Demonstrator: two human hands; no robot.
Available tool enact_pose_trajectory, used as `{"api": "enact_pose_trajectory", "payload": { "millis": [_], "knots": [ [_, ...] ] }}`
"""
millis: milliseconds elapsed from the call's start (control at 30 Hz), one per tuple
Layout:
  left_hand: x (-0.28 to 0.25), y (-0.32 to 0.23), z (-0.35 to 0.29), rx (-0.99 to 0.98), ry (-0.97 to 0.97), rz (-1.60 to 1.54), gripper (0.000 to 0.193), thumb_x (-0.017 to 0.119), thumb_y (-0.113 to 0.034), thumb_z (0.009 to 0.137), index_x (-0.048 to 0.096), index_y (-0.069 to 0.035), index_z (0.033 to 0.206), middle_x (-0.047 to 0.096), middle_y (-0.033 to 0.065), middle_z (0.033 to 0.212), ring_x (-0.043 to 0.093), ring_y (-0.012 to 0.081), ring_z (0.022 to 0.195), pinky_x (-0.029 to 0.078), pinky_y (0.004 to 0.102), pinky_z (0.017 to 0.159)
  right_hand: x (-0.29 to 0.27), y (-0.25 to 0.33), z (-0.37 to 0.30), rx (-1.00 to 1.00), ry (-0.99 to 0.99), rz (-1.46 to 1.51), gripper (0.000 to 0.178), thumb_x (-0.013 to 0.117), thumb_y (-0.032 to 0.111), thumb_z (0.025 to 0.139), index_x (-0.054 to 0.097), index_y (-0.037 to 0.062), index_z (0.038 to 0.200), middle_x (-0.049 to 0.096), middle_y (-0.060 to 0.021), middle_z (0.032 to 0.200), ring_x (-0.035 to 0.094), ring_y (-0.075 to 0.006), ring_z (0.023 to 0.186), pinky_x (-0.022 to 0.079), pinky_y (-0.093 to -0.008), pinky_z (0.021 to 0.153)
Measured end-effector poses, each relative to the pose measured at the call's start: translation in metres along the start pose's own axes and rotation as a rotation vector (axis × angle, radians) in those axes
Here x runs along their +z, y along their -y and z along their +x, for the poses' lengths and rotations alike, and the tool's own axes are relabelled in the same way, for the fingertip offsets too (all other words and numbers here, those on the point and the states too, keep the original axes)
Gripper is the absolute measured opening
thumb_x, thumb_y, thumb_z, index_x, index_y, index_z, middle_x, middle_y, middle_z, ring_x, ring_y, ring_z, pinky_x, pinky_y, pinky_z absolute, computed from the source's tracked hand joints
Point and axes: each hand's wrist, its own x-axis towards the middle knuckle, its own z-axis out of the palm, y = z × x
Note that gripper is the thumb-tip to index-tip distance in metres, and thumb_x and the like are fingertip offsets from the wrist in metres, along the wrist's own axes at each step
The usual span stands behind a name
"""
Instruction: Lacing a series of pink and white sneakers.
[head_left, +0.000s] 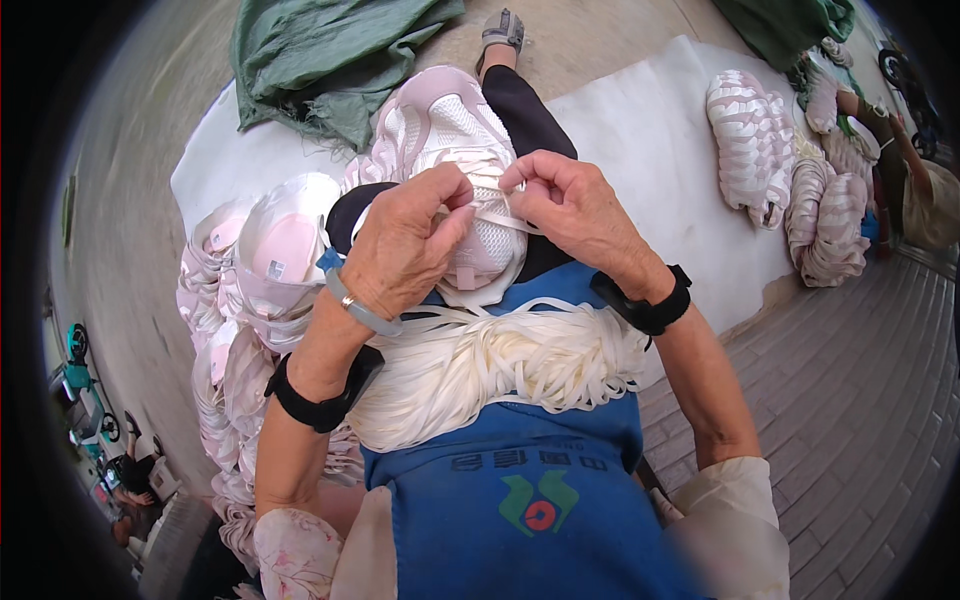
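Note:
A white and pale pink sneaker (451, 128) rests on my lap, its toe pointing away from me. My left hand (408, 238) is over its left side with thumb and fingers pinched on the shoelace (497, 217). On the right side, my right hand (580, 208) is closed in a pinch on the same lace, which crosses the front of the shoe between both hands. The fingertips partly cover the lace ends. A thick bundle of cream shoelaces (490, 362) lies across my blue apron (450, 505), just below the sneaker.
Many pink and white shoes (285, 245) are piled at my left. Stacked sneakers (750, 145) sit to the far right on a white sheet (655, 125). Green cloth (320, 65) lies ahead at the left. Another person's arm (905, 150) shows at the right edge, beside paving (830, 390).

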Motion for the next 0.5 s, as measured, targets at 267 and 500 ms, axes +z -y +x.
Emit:
{"api": "enact_pose_trajectory", "payload": {
  "millis": [267,500],
  "knots": [
    [0.012,0.010,-0.001,0.286,-0.221,0.184,0.011,0.062,0.004,0.078,0.054,-0.002,0.081,0.059,0.0046,0.074,0.047,0.0077,0.053,0.040,0.0236,0.049,0.003,-0.003,-0.004,-0.225,-0.120,-0.275,0.011,0.063,0.010,0.083,0.068,0.0022,0.089,0.059,-0.0094,0.072,0.055,-0.0171,0.061,0.046,-0.0291,0.059],
    [0.018,0.003,-0.002,0.248,-0.239,0.050,0.017,0.063,0.007,0.073,0.051,-0.003,0.080,0.058,0.0102,0.073,0.055,0.0207,0.054,0.045,0.0282,0.051,0.005,-0.004,-0.001,-0.400,-0.075,-0.444,0.011,0.065,0.009,0.080,0.067,0.0062,0.091,0.057,-0.0095,0.078,0.059,-0.0258,0.068,0.048,-0.0340,0.063]
  ]
}}
